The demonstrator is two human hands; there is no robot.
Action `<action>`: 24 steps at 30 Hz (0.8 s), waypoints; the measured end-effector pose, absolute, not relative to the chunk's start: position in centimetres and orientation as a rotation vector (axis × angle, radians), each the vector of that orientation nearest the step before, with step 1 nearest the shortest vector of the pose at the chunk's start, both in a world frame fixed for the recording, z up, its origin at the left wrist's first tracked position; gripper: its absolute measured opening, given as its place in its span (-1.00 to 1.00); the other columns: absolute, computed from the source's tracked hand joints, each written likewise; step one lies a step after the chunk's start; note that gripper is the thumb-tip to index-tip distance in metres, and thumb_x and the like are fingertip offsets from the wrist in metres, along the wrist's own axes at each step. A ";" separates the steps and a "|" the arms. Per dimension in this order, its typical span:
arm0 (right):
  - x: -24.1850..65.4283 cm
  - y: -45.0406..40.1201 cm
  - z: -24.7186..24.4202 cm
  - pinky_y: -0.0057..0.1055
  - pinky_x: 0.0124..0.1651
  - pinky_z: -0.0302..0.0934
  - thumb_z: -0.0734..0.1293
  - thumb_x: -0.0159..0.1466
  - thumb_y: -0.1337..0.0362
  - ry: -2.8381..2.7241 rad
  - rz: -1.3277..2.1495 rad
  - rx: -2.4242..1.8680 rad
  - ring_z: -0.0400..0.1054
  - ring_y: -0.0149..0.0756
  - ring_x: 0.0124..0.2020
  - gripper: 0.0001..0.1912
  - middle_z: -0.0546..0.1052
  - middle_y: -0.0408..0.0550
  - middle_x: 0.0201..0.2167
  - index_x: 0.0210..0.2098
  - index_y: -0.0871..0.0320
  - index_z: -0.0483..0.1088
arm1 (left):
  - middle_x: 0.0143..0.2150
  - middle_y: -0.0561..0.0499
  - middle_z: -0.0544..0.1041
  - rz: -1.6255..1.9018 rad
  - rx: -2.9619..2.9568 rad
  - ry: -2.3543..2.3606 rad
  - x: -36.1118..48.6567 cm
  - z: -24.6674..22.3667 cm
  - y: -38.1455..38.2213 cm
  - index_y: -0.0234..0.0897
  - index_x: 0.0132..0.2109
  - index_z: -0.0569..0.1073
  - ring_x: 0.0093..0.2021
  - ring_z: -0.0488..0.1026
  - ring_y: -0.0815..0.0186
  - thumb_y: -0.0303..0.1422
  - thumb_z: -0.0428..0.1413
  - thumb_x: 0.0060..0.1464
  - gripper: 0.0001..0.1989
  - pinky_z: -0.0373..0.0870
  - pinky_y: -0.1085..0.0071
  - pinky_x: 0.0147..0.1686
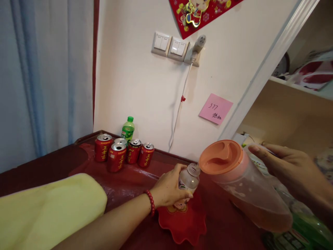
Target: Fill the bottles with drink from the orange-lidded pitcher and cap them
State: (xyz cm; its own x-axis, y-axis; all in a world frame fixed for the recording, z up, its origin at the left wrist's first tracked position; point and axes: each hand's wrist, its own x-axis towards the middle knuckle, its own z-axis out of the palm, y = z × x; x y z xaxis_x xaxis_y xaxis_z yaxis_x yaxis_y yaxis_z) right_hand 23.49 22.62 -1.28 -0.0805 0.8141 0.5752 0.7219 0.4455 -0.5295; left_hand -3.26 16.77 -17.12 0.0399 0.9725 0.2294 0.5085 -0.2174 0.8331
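My left hand (170,187), with a red bead bracelet on its wrist, is wrapped round a clear open-necked bottle (189,178) above a red scalloped mat (183,225). On the right, my right hand (288,166) grips the handle side of a translucent pitcher (255,194). The pitcher is tilted to the left, its orange lid (221,156) close beside the bottle's mouth. Brownish liquid lies in the lower part of the pitcher. Whether any liquid passes between the two cannot be made out.
Several red cans (117,158) and a green-capped bottle (128,128) stand at the back left of the dark red table (130,191). A yellow padded item (52,208) lies front left. Green bottles (307,225) are at the lower right, near shelves (299,90).
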 end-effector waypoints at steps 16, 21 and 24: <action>23.4 22.2 -0.9 -0.42 -0.53 -0.12 0.30 0.01 -0.43 -1.866 0.193 -1.404 0.03 -0.38 -0.62 -0.32 0.12 -0.26 -0.70 -0.63 0.09 0.23 | 0.13 -0.17 0.55 1.094 1.786 1.491 -3.3 -16.5 16.5 -0.17 0.20 0.29 0.08 0.51 -0.07 -0.26 0.38 -0.17 -0.23 0.44 0.14 0.00; 23.4 22.0 -0.6 -0.41 -0.54 -0.09 0.28 0.03 -0.43 -1.897 0.168 -1.394 0.05 -0.36 -0.62 -0.33 0.14 -0.24 -0.70 -0.62 0.09 0.24 | 0.13 -0.16 0.56 1.101 1.796 1.491 -3.3 -16.8 16.6 -0.16 0.20 0.29 0.08 0.51 -0.06 -0.26 0.38 -0.17 -0.23 0.44 0.13 0.01; 23.2 21.8 -0.4 -0.39 -0.52 -0.03 0.27 0.02 -0.43 -1.912 0.119 -1.389 0.08 -0.32 -0.59 -0.34 0.17 -0.22 -0.68 -0.56 0.09 0.34 | 0.13 -0.16 0.55 1.104 1.802 1.490 -3.4 -16.9 16.6 -0.15 0.20 0.29 0.09 0.51 -0.07 -0.26 0.38 -0.17 -0.23 0.44 0.13 0.02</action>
State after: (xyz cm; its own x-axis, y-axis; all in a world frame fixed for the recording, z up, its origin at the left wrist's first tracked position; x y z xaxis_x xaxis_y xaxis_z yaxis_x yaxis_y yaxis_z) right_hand 23.17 21.84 -0.37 -0.1233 0.8481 0.5154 0.7779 0.4051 -0.4805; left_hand -3.36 16.63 -16.90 0.0489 0.9680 0.2460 0.5169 -0.2353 0.8231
